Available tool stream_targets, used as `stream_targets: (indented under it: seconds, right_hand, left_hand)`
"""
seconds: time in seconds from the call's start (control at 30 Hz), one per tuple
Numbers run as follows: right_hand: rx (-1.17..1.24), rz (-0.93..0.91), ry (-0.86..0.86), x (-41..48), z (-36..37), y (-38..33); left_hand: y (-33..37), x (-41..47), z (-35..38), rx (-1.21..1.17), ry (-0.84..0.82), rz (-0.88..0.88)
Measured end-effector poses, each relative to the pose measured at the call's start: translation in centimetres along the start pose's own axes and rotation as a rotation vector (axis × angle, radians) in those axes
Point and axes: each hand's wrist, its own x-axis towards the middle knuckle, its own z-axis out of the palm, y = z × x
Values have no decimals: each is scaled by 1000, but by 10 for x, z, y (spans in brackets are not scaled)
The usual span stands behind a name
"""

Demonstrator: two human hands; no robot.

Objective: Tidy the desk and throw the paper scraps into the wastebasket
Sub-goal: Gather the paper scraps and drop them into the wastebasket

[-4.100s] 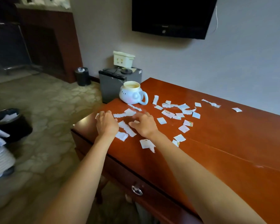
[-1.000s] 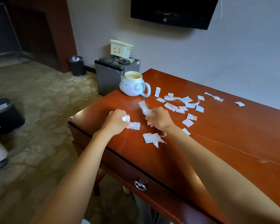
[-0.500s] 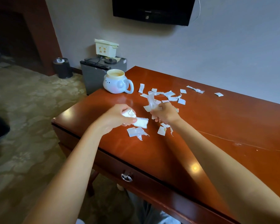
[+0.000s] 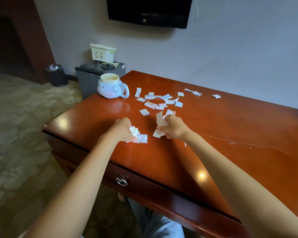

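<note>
White paper fills both fists: the left hand's (image 4: 121, 129) fingers and thumb curl tight round a wad of scraps (image 4: 139, 137) that sticks out toward the middle of the desk, one piece showing a small printed drawing. Just beside it, the right hand (image 4: 173, 127) is closed the same way on a second bunch of scraps (image 4: 159, 121), torn ends poking up above the knuckles and down below the palm. Both fists sit low over the red-brown wooden desk (image 4: 162, 160), close together but not touching. One tiny shred (image 4: 185, 145) lies by the right forearm. Beyond the hands, the loose scraps (image 4: 159, 102) lie scattered flat on the desktop, with a torn strip (image 4: 193, 91) and a single small piece (image 4: 216, 96) farther off toward the wall. A pale blue mug (image 4: 110, 86) stands upright near the desk's far left corner, handle pointing at the scraps. Behind it is a grey mini fridge (image 4: 89, 78) with a cream box (image 4: 102, 53) on top. A small black wastebasket (image 4: 56, 75) stands on the patterned carpet (image 4: 24, 117), well apart from the desk. A ring pull (image 4: 121, 181) hangs on the drawer front, and a dark television (image 4: 150, 11) is mounted on the wall.
</note>
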Motion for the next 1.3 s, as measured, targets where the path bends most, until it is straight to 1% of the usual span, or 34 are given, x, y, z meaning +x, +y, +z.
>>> stream_targets:
  seconds: [0.03,0.1,0.17,0.27,0.33,0.43,0.57,0.73,0.87,1.0,1.2,1.3]
  right_hand:
    - [-20,-5,-11,-3,1,0]
    - [-41,-9,-55,-6,5,-1]
    - [-57,-8,-89,-7,10,-3]
    - [-60,2,-94,-5,13,-7]
    - [-74,2,-105,-4,14,-9]
    - [-75,24,-140,-3,12,-11]
    - [-67,32,-125,-4,12,-10]
    - [-116,-4,-83,-4,12,-6]
    - [-148,17,-134,-4,7,-9]
    - [-112,79,-174,-4,2,-9]
    - [80,135,-164,-12,-3,7]
    - [220,171,-82,-28,-26,20]
  left_hand:
    - [1,1,1,-10,-14,-8]
    - [-7,14,10,-23,1,9]
    - [-2,7,9,-33,19,13]
    - [1,-2,7,-28,63,38]
    - [0,-1,8,-40,63,28]
    - [0,-2,6,-29,45,57]
    - [0,-4,4,-51,43,82]
    - [5,-15,6,-58,103,129]
    - [11,-21,8,-171,179,135]
    - [17,-24,9,-299,212,120]
    - [33,-30,8,-516,247,64]
    - [58,-33,9,-640,242,78]
